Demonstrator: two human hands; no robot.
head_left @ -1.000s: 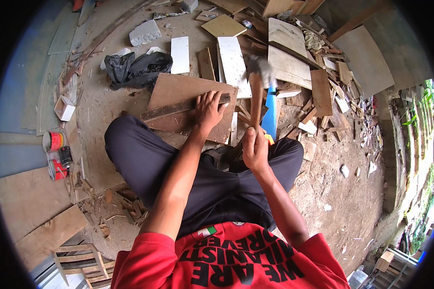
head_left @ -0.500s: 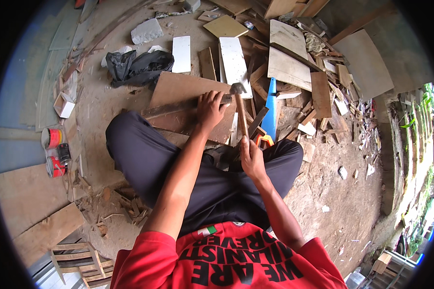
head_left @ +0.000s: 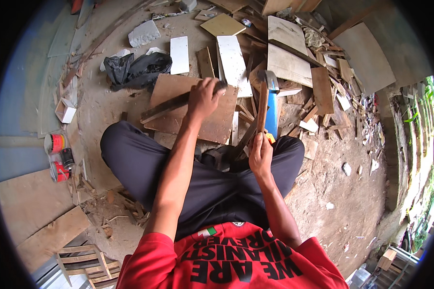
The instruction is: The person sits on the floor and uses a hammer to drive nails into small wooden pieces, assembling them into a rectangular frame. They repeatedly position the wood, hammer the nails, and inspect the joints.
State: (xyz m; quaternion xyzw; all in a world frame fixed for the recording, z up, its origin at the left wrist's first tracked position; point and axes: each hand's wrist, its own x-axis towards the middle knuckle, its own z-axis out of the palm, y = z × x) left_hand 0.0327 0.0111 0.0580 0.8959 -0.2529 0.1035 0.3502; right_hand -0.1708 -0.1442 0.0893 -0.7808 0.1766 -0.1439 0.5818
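Observation:
My left hand [head_left: 203,99] is closed around a dark narrow wooden strip [head_left: 166,109], near its right end. The strip slants up to the right over a brown board [head_left: 210,126] in front of my crossed legs. In my right hand [head_left: 261,152] is a hammer [head_left: 263,107], gripped low on its wooden handle, its metal head upward and apart from the strip. Behind the hammer lies a handsaw [head_left: 272,114] with a blue blade; its orange-yellow handle is mostly hidden by my right hand.
Beyond the board lie a black plastic bag [head_left: 149,67], white panels [head_left: 180,55] and a pale sheet [head_left: 289,64]. Wood scraps [head_left: 340,125] litter the right side. Red-labelled cans [head_left: 58,143] stand at the left, with a slatted wooden piece [head_left: 89,262] at lower left.
The hammer has swung right, away from the strip's end, to in front of the saw. My left hand has shifted slightly up and left, and the strip's right end is raised.

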